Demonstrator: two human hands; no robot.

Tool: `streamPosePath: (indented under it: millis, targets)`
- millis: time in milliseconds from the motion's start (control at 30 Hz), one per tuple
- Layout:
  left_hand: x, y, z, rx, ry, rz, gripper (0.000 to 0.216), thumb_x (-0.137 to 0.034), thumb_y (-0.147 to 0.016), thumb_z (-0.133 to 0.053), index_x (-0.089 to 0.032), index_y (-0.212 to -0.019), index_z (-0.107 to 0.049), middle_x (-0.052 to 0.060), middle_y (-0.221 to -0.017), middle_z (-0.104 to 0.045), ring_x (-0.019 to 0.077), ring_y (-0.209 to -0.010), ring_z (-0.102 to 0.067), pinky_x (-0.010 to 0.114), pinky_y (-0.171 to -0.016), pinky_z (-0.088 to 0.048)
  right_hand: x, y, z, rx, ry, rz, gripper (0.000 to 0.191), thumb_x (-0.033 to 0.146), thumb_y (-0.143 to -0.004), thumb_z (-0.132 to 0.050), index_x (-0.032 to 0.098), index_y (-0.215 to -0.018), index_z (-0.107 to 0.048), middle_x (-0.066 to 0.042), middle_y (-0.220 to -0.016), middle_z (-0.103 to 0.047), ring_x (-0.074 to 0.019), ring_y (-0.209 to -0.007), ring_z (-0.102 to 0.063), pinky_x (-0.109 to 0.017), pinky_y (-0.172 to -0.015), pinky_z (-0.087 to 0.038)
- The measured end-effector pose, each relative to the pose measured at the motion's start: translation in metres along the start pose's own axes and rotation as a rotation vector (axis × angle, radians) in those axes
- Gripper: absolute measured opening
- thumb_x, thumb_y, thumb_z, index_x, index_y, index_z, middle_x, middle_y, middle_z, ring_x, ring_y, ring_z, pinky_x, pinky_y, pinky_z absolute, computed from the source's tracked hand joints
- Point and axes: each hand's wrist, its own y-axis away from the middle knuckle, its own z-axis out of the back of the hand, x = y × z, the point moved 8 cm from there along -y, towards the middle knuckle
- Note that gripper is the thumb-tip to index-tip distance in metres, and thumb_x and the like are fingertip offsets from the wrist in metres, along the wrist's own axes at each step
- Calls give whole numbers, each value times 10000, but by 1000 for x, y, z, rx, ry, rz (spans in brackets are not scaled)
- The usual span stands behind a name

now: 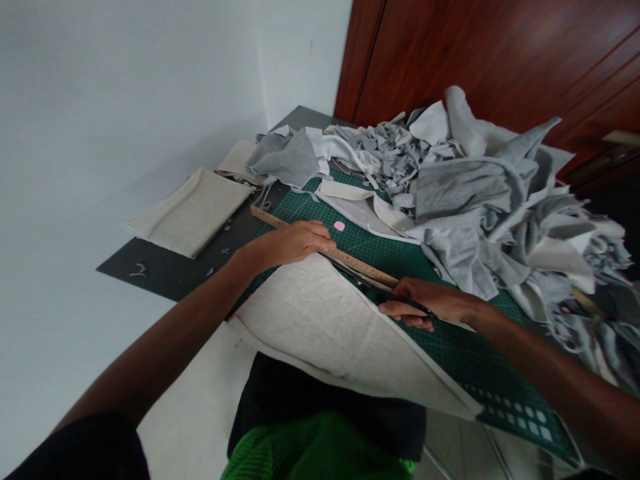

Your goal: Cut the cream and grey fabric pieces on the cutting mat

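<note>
Here, the right hand [413, 303] is wrapped around scissors [421, 309] along the pale cloth [320, 313] on the green mat [373, 243]; the left hand [303, 241] bunches over the ruler [367, 267], but I cannot tell whether it pinches.

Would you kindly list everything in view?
Walls: two, white, behind
Door: one, reddish, behind
Floor: one, pale, below
Table: one, grey, centre
Cutting mat: one, green, on table
Scraps: many, grey and white, far side
Beige cloths: two, table's left end
Small piece: one, pink, on mat
Ruler: one, yellowish, on mat
Fabric: one, cream, in front
Scissors: one, black handles, by fabric
Clothes: uncounted, black and green, bottom
Left hand: one, bare, on ruler
Right hand: one, bare, holding scissors
</note>
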Motion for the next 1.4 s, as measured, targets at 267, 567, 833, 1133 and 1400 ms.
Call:
streamPosePath:
  millis: [267,567,833,1133,1400]
  targets:
    - [-2,-1,-1,33,-18,9,303,-107,-956,-423,-177,-959,-718,79,-960,-693,192,-958,-604,289,-854,-463,1,-1,0,11,-35,10,482,596,-807,-640,186,-607,-485,81,-442,-429,-46,-350,-359,-181,-342,-310]
    - [-2,-1,-2,47,-12,20,295,-101,-954,-427,-177,-965,-712,72,-923,-683,188,-933,-594,277,-829,-449,5,-2,1,38,-26,55,478,597,-808,-635,188,-609,-488,87,-401,-423,-46,-317,-346,-179,-326,-308]
    - [0,-1,-5,76,-41,26,291,-124,-967,-417,-164,-958,-705,81,-930,-681,201,-945,-592,299,-851,-451,3,-3,1,17,-26,40,459,554,-826,-621,193,-584,-471,82,-390,-423,-49,-316,-347,-182,-325,-297]
    - [-3,-2,-4,63,-36,-3,305,-113,-969,-402,-157,-949,-703,83,-932,-675,198,-943,-594,291,-844,-455,1,-4,0,22,-13,47,475,552,-835,-621,198,-566,-452,82,-384,-420,-52,-306,-347,-187,-318,-305]
    - [2,0,-4,42,-11,9,300,-100,-956,-416,-168,-926,-707,70,-911,-675,188,-920,-592,276,-822,-449,0,-5,0,11,48,27,512,574,-847,-601,197,-540,-441,75,-388,-426,-54,-315,-367,-188,-328,-323]
